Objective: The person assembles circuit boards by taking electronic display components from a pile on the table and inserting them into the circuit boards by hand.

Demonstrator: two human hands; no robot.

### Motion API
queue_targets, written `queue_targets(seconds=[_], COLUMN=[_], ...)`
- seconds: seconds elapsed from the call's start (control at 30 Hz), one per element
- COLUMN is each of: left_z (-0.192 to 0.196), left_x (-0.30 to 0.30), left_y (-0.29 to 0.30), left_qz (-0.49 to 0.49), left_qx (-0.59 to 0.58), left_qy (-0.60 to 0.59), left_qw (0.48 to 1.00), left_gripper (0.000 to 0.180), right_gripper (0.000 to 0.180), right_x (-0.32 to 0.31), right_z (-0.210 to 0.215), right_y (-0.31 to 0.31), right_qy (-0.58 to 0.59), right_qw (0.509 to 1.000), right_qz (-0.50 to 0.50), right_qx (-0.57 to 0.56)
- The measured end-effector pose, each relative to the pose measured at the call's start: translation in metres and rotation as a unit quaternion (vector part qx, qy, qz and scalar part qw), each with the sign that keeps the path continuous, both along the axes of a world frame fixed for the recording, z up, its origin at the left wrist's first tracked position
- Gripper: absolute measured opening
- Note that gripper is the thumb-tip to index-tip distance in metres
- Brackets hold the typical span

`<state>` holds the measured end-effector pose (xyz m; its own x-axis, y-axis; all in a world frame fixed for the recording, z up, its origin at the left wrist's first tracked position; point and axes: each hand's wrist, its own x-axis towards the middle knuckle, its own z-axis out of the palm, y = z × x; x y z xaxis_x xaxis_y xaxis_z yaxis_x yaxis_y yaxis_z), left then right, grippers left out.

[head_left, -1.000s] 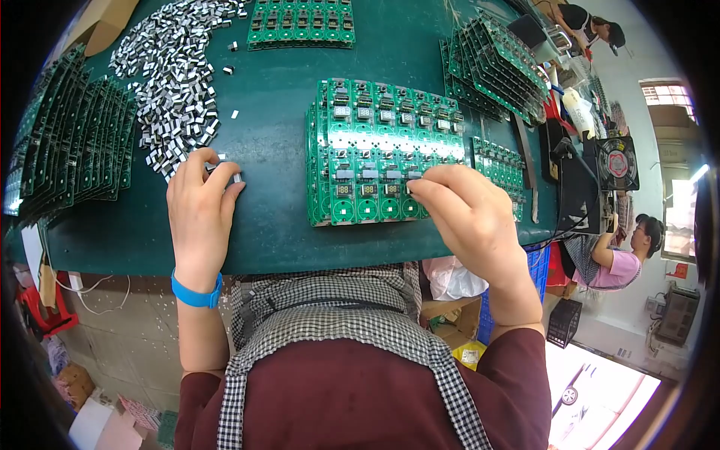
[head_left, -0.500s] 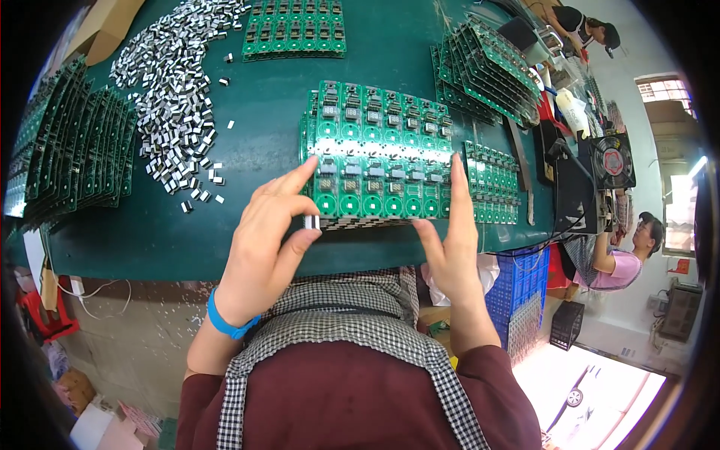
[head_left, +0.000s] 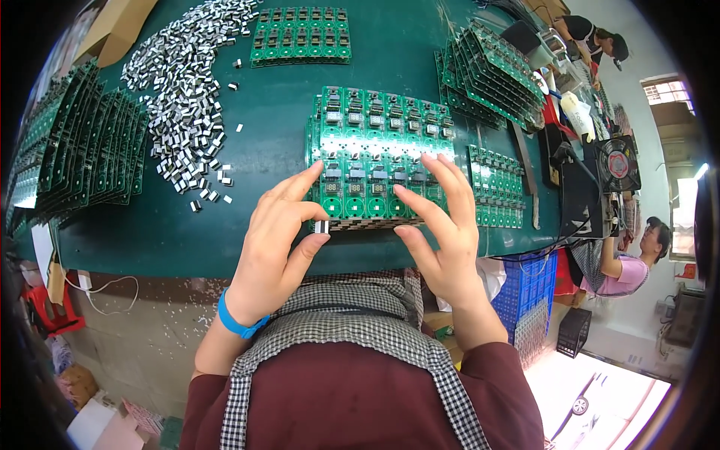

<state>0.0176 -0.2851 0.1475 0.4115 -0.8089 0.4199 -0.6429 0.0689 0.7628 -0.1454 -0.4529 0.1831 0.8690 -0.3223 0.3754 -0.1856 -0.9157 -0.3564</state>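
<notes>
In front of me lies a stack of green circuit boards [head_left: 386,154], its top panel bearing rows of small digit displays and round pads. My left hand [head_left: 270,240], with a blue wristband, is at the stack's front left corner. Its thumb and a finger pinch a small white-and-black block [head_left: 322,226], which resembles the loose pieces in the pile. Another of its fingertips rests at the board's left edge. My right hand [head_left: 448,244] is open, its fingers spread over the front right part of the top board and its thumb by the front edge.
A large pile of white-and-black blocks [head_left: 184,112] spreads at the back left. Leaning boards [head_left: 82,150] stand far left; more boards lie behind [head_left: 300,37], to the right [head_left: 496,187] and back right [head_left: 491,75]. A fan [head_left: 619,161] and two people are at right.
My right hand has moved left from the stack's right edge, and its fingers now reach over the top board. My left hand keeps its pinch on the small block. The view has shifted slightly.
</notes>
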Motion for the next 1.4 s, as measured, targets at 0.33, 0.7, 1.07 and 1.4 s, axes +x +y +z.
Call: queue_targets(seconds=[0.33, 0.7, 1.07, 1.4], left_z=[0.013, 0.006, 0.001, -0.006], left_x=[-0.010, -0.024, -0.019, -0.025], left_y=[0.010, 0.015, 0.012, 0.011], left_qz=[-0.003, -0.084, -0.079, -0.064], left_qx=[-0.082, -0.124, -0.213, -0.209], left_qy=[0.130, 0.330, -0.001, 0.020], left_qw=[0.988, 0.932, 0.974, 0.976], left_gripper=[0.021, 0.019, 0.027, 0.023], right_gripper=[0.053, 0.027, 0.017, 0.023], right_x=[0.011, 0.011, 0.001, 0.005], right_z=[0.006, -0.007, -0.012, -0.002], right_y=[0.031, 0.047, 0.043, 0.051], right_qy=[-0.144, -0.165, -0.041, -0.117], right_qw=[0.969, 0.949, 0.580, 0.932], right_qz=[0.140, 0.143, 0.121, 0.174], right_qx=[0.142, 0.226, 0.804, 0.297])
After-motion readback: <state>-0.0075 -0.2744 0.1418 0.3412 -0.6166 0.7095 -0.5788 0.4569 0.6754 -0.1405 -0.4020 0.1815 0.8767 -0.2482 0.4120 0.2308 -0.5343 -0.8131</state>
